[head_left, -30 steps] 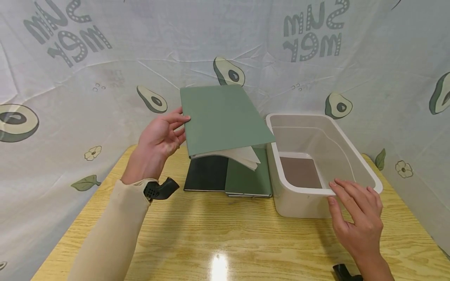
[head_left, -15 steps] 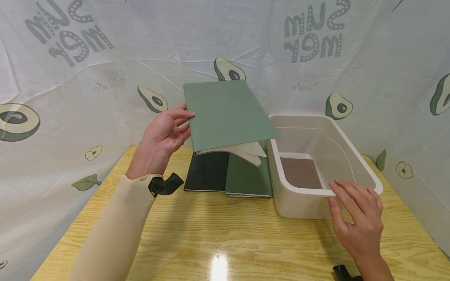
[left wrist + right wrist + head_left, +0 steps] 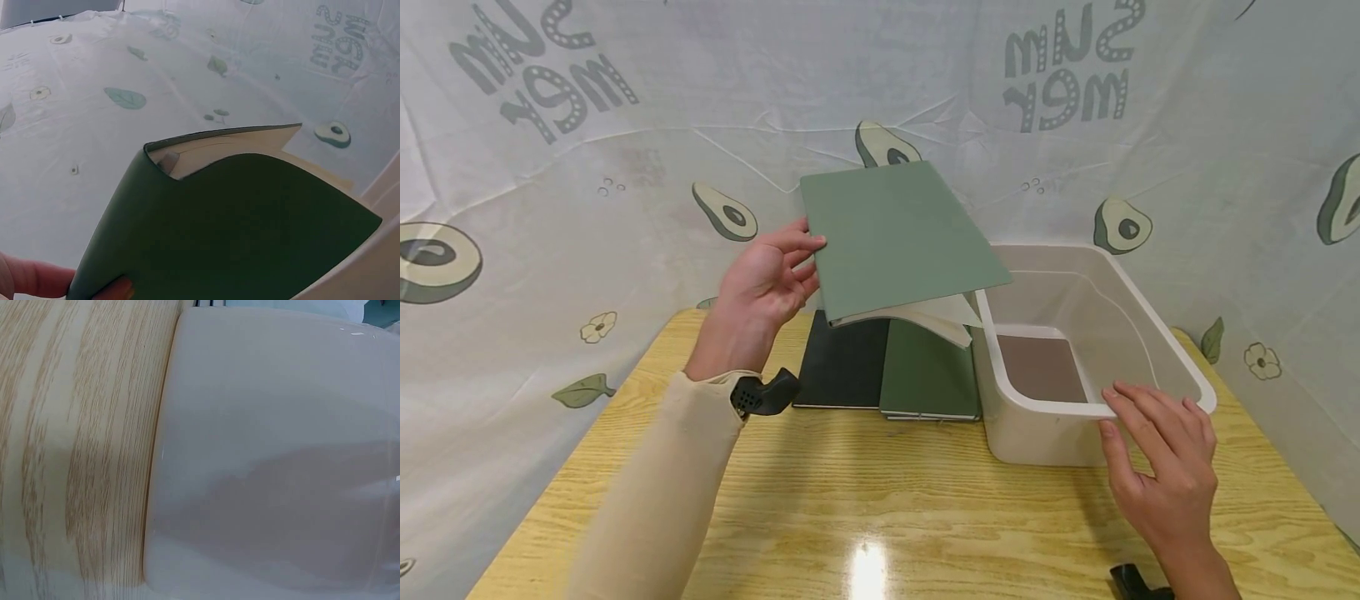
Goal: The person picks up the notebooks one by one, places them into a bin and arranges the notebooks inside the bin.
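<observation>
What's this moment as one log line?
Left hand: holds raised light-green book; Right hand: at rim of bin; Black book: on table

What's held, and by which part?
The left hand holds the rectangular grey-green book by its spine edge; the right hand rests on the beige plastic bin's rim.

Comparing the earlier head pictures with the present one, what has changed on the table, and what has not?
The left hand has carried the light green book to the right and slightly farther up in the view, toward the bin. Nothing was newly grasped or released. The right hand stayed at the bin's near rim; bin, black book and dark green book did not move.
</observation>
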Tool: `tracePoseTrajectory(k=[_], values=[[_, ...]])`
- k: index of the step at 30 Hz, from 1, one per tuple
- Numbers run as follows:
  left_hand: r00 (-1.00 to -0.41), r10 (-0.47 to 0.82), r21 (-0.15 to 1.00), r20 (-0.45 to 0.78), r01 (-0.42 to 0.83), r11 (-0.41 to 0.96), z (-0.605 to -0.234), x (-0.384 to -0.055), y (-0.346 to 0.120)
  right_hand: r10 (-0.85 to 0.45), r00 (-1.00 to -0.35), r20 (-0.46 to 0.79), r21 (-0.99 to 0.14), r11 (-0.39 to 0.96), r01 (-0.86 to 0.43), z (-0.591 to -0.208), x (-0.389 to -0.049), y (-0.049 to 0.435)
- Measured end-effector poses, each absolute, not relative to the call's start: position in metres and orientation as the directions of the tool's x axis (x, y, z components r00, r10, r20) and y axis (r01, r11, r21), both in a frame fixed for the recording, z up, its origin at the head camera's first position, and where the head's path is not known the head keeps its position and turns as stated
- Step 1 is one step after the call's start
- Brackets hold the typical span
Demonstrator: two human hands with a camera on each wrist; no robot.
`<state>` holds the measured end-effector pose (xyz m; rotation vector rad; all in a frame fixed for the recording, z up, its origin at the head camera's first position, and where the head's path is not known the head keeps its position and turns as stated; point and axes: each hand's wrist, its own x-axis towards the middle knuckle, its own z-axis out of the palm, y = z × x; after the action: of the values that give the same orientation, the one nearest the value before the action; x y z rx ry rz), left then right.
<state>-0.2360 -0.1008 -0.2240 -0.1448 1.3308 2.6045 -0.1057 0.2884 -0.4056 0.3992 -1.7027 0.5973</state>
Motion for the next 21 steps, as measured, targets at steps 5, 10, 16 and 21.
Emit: tracePoseTrajectory(k=[5, 10, 16, 21], values=[[-0.973, 0.151, 0.785, -0.174, -0.229, -0.575, -0.227, -0.238, -0.088, 0.057, -0.218, 0.974, -0.173, 0.808, -0.563, -0.405, -0.105, 0.288], [-0.974, 0.155, 0.797, -0.164, -0.223, -0.562, -0.23, -0.24, -0.072, 0.057, -0.222, 0.973, -0.175, 0.811, -0.558, -0.405, -0.105, 0.288], [-0.971, 0.167, 0.792, -0.17, -0.235, -0.563, -0.233, -0.244, -0.052, 0.058, -0.218, 0.974, -0.174, 0.81, -0.561, -0.404, -0.105, 0.288], [-0.97, 0.174, 0.796, -0.171, -0.24, -0.556, -0.236, -0.249, -0.034, 0.058, -0.218, 0.974, -0.173, 0.81, -0.56, -0.403, -0.105, 0.287]])
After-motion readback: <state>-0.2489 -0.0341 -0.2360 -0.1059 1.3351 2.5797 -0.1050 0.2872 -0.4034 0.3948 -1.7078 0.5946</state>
